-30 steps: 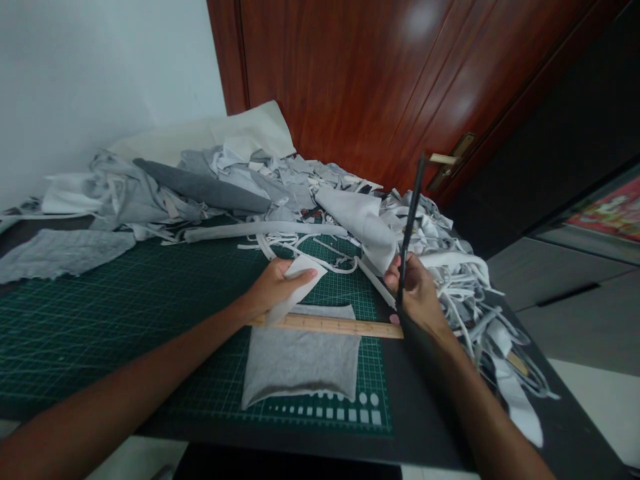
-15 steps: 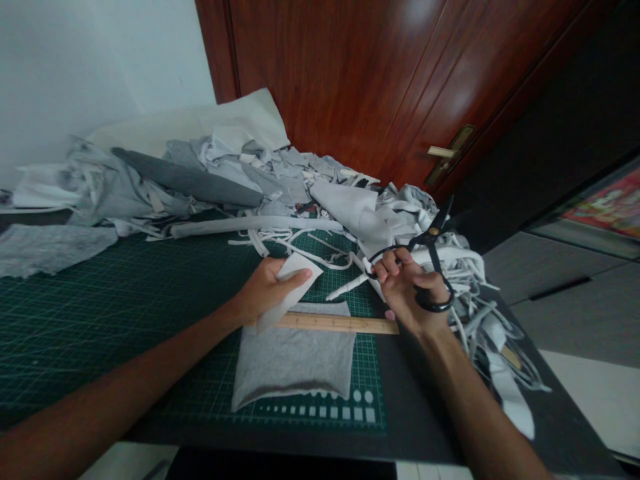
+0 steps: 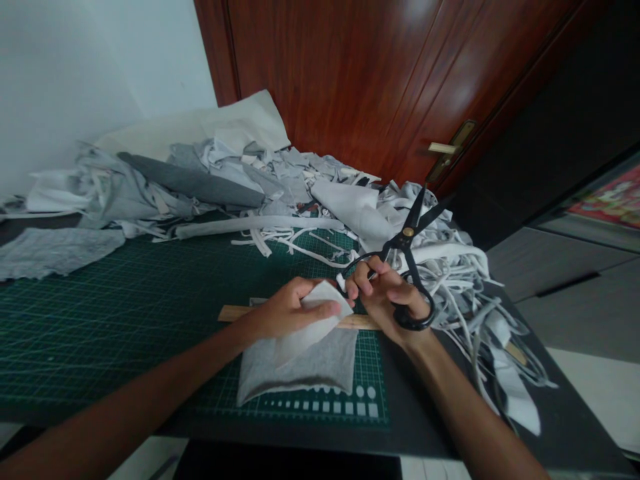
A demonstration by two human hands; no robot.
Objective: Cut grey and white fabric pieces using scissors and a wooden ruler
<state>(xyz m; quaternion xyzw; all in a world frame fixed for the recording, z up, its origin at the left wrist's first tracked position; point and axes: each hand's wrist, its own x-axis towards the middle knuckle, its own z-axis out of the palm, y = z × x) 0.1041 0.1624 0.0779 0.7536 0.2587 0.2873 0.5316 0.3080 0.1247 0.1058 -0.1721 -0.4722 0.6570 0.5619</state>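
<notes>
My left hand, pinching a pointed white fabric piece, has come right, just beside my right hand — fingers hooked in black metal scissors, blades parted — so cloth and tool sit closer, near the pale wooden ruler, whose left end now shows

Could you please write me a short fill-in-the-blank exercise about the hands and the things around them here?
The left hand holds a thin, flat piece that is ____ in colour.
The black metal scissors in the right hand have their blades ____, not shut.
The flat wooden ruler lies across a rectangular piece of ____ fabric.

Missing words: white; open; grey.
</notes>
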